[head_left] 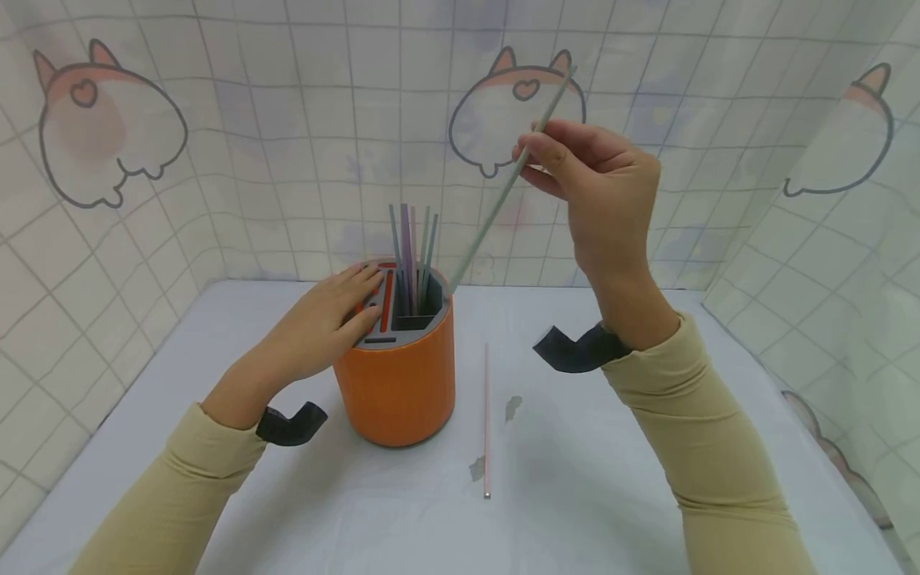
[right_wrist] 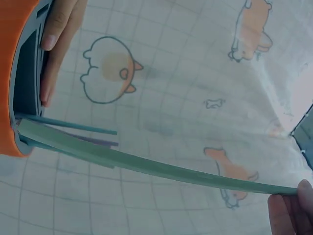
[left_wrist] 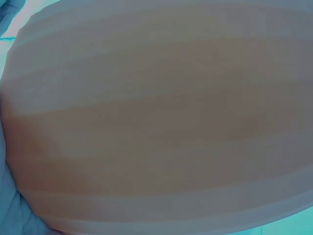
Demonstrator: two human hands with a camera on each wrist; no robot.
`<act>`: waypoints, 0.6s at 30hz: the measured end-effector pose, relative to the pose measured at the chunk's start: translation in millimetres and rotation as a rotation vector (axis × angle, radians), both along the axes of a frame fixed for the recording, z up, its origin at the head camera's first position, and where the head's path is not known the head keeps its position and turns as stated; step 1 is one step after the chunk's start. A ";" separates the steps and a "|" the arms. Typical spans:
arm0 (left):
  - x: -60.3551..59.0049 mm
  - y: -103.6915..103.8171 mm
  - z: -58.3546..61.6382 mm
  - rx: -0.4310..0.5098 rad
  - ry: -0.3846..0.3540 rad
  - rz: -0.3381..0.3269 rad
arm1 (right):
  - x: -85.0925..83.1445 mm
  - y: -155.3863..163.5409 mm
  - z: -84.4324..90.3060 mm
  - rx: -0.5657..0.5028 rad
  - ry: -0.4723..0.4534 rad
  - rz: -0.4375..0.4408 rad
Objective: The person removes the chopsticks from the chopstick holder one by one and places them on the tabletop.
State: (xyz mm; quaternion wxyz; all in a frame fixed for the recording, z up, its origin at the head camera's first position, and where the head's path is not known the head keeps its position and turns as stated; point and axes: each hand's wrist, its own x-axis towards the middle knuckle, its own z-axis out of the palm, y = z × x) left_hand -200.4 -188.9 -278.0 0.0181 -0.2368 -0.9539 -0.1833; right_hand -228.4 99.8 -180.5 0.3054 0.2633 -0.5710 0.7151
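An orange round holder (head_left: 399,382) with a grey slotted top stands on the white table (head_left: 589,479). Several thin sticks (head_left: 411,247) stand upright in its slots. My left hand (head_left: 327,319) lies flat on the holder's top, fingers straight. My right hand (head_left: 585,172) is raised above and to the right, pinching a long grey-green stick (head_left: 496,209) near its upper end. That stick slants down, and its lower tip meets the holder's rim (right_wrist: 22,128). The right wrist view shows the green stick (right_wrist: 146,166) running from my fingertips (right_wrist: 293,208) to the orange holder (right_wrist: 12,73). Only the orange wall (left_wrist: 156,122) fills the left wrist view.
A thin pink stick (head_left: 486,419) lies on the table right of the holder, with two small scuffs beside it. Tiled cloth walls with cartoon prints (head_left: 108,128) enclose the table on three sides.
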 end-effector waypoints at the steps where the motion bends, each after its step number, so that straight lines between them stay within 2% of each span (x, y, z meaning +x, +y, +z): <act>1: -0.5 0.0 -0.4 -0.001 -0.002 0.001 | 0.8 4.6 1.2 -0.022 -0.014 0.009; 4: -1.7 0.1 -1.5 0.000 -0.006 0.006 | 1.7 18.6 2.3 -0.062 -0.067 0.041; 7: -2.7 0.0 -2.3 -0.003 -0.011 0.007 | -1.5 30.1 -2.0 -0.035 -0.138 0.056; 12: -2.8 -0.9 -2.8 -0.003 -0.008 0.012 | -16.4 42.5 -26.1 0.148 -0.280 0.001; 18: -2.7 -0.8 -3.4 0.003 -0.004 0.015 | -35.2 50.4 -65.5 0.353 -0.515 -0.047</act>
